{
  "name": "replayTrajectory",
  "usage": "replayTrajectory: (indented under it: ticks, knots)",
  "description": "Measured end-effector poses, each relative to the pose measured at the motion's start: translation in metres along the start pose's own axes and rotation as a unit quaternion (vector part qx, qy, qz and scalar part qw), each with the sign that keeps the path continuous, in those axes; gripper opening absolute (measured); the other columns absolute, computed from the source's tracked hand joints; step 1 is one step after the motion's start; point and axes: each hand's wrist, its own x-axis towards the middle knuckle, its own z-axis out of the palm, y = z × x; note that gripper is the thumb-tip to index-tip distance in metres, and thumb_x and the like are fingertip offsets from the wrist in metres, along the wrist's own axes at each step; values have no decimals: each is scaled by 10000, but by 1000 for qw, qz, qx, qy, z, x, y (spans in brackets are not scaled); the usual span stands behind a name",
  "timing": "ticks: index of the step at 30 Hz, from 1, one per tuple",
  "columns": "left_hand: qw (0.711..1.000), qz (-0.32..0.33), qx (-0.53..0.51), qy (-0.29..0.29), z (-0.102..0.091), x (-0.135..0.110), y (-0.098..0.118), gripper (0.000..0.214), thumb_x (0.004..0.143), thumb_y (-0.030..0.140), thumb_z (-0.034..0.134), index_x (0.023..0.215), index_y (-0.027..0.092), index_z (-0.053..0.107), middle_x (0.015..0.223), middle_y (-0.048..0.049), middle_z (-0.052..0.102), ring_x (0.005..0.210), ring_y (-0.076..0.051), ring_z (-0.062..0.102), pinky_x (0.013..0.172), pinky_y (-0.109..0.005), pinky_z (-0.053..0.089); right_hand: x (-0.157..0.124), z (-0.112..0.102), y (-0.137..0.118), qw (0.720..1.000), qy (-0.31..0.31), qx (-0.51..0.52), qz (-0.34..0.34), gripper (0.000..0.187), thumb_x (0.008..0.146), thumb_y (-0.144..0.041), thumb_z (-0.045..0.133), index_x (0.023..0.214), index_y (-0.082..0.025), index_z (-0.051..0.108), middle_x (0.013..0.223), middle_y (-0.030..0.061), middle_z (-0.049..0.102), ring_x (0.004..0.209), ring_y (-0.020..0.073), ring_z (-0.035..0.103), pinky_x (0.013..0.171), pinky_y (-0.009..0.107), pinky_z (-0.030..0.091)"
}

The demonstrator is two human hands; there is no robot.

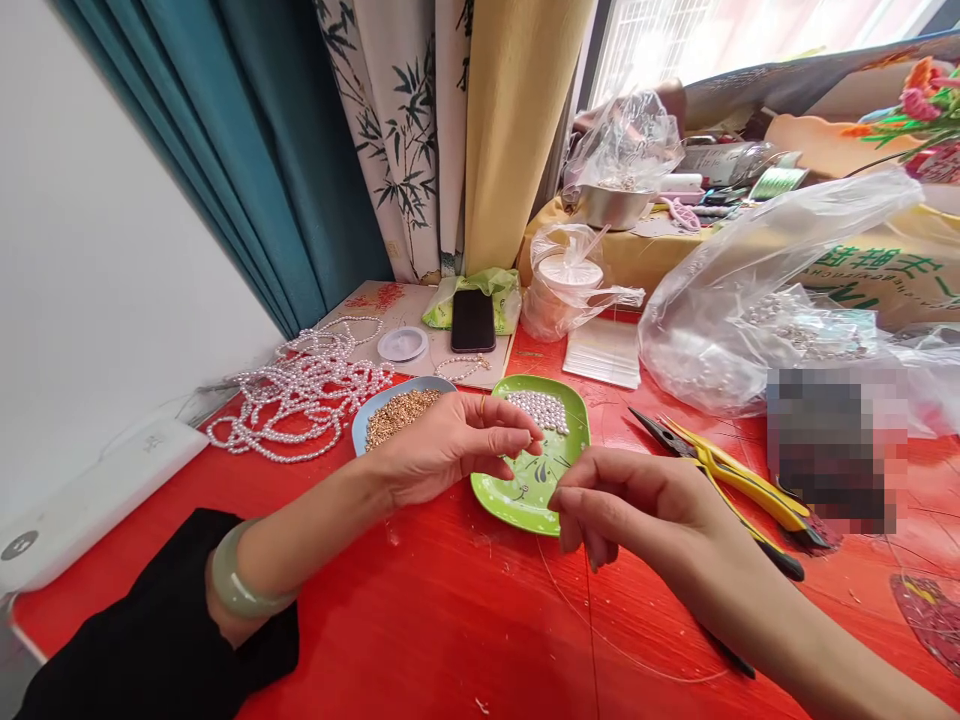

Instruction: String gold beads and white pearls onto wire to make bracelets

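My left hand (pixel 457 445) hovers over the red table (pixel 420 620), fingers pinched together at the edge of a green plate (pixel 517 500) that holds white pearls (pixel 540 410). My right hand (pixel 630 505) is pinched too, just right of the plate's front edge. A thin clear thread (pixel 592 620) runs down from my hands and loops over the table. What sits between the fingertips is too small to make out. A blue dish of gold beads (pixel 399 413) lies just behind my left wrist. A pale jade bangle (pixel 236 585) is on my left wrist.
Pearl strands (pixel 300 390) are heaped at the left. Yellow-handled pliers (pixel 742 485) lie right of the plate. A phone (pixel 472 320), a thread spool in a bag (pixel 570 285) and a large plastic bag of beads (pixel 757 320) stand behind. A white box (pixel 82 495) sits far left.
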Motion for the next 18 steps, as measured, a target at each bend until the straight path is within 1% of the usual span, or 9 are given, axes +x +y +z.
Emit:
replayTrajectory:
  ticks: [4, 7, 9, 14, 18]
  knots:
    - [1000, 1, -13, -13, 6, -4, 0, 174, 596, 223, 785, 701, 126, 686, 660, 5, 637, 605, -68, 556, 503, -166, 415, 0, 2, -3, 999, 4, 32, 7, 155, 695, -247, 556, 550, -205, 593, 516, -14, 601, 456, 96, 500, 453, 198, 425]
    - [1000, -6, -14, -16, 9, -5, 0, 188, 579, 233, 795, 687, 123, 685, 642, 3, 636, 587, -71, 558, 489, -165, 418, 1, 2, -3, 999, 13, 36, 10, 138, 675, -234, 554, 547, -202, 594, 511, -15, 595, 455, 96, 496, 450, 196, 420]
    - [1000, -8, -10, -20, 10, -6, 0, 178, 587, 229, 791, 684, 123, 686, 636, 2, 638, 579, -69, 561, 495, -162, 429, 1, 2, -3, 999, 12, 27, 16, 142, 680, -238, 552, 550, -198, 592, 516, -12, 595, 462, 98, 497, 454, 199, 417]
    - [999, 5, 0, -40, 9, -6, -1, 94, 661, 191, 747, 712, 130, 696, 660, 3, 650, 585, -52, 573, 530, -141, 453, 0, 2, -3, 1000, 9, -8, 24, 172, 730, -246, 522, 575, -192, 575, 535, -7, 597, 481, 103, 507, 479, 211, 412]
    - [999, 1, 4, -44, 10, -5, -2, 71, 666, 178, 741, 704, 134, 699, 651, 12, 645, 578, -48, 572, 529, -135, 458, 1, 1, -2, 999, 12, -24, 17, 192, 738, -238, 520, 562, -192, 582, 529, -9, 585, 485, 107, 515, 486, 217, 413]
